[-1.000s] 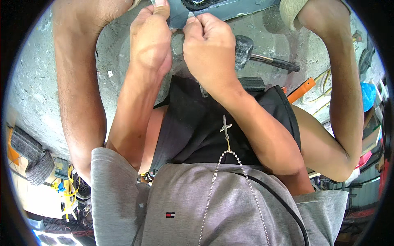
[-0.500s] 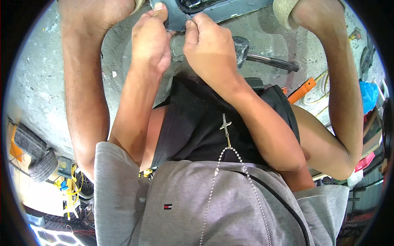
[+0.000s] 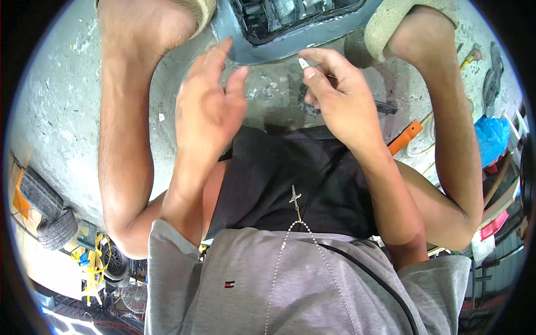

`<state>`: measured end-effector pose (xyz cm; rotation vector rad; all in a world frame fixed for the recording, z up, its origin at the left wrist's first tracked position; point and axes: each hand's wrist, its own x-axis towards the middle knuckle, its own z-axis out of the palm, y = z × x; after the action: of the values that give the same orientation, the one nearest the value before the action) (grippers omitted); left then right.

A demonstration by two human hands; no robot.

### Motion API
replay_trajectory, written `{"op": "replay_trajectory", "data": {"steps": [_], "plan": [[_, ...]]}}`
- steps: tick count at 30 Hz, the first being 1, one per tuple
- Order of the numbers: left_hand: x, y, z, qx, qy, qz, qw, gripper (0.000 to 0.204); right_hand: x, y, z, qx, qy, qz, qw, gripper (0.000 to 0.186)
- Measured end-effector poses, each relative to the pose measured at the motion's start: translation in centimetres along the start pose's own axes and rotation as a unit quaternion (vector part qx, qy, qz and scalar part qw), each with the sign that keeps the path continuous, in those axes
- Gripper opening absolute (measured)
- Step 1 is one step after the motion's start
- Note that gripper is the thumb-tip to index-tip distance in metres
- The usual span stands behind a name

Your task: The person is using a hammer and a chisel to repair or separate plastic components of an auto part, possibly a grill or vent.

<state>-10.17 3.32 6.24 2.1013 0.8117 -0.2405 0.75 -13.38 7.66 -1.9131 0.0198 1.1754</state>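
Observation:
At the top lies a grey moulded part [image 3: 268,53] with a dark, black-rimmed recess [image 3: 301,30] in it. My left hand [image 3: 212,106] is open beside the part's lower left corner, thumb and fingers apart, holding nothing. Between the thumb and forefinger of my right hand [image 3: 349,100] is a small pale pointed piece [image 3: 304,63], its kind unclear. That hand is just below the part's lower edge, apart from it. Under my right hand a black-headed mallet [image 3: 309,105] lies on the floor, mostly covered, with its dark handle [image 3: 385,107] showing to the right.
My feet, in beige slippers [image 3: 375,36], flank the grey part on the concrete floor [image 3: 125,162]. An orange bar-shaped tool [image 3: 406,138] lies by my right thigh. Farther right are a blue plastic bag [image 3: 491,139] and a cable; tyres [image 3: 57,229] lie at the left.
Both hands have come away from the grey part and moved apart. My left hand has let go and opened; my right keeps the small piece. More of the part shows.

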Motion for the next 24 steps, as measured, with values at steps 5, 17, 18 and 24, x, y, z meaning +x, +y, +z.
{"op": "replay_trajectory", "data": {"steps": [5,17,18,24], "plan": [[-1.7,3.1,1.4,-0.117,-0.113,0.159,0.974,0.047,0.1,-0.7,-0.2,0.226,0.016,0.056,0.972,0.03],[1.2,2.8,2.6,-0.096,0.107,0.358,0.922,0.023,0.3,0.7,-2.2,0.328,0.07,0.057,0.94,0.029],[1.7,3.0,2.1,-0.227,0.094,0.227,0.942,0.019,0.3,1.5,-2.2,0.146,0.114,-0.051,0.981,0.028],[5.4,2.3,2.6,-0.398,0.023,0.037,0.916,0.025,-2.5,4.5,-2.1,-0.287,0.068,-0.127,0.947,0.045]]}}
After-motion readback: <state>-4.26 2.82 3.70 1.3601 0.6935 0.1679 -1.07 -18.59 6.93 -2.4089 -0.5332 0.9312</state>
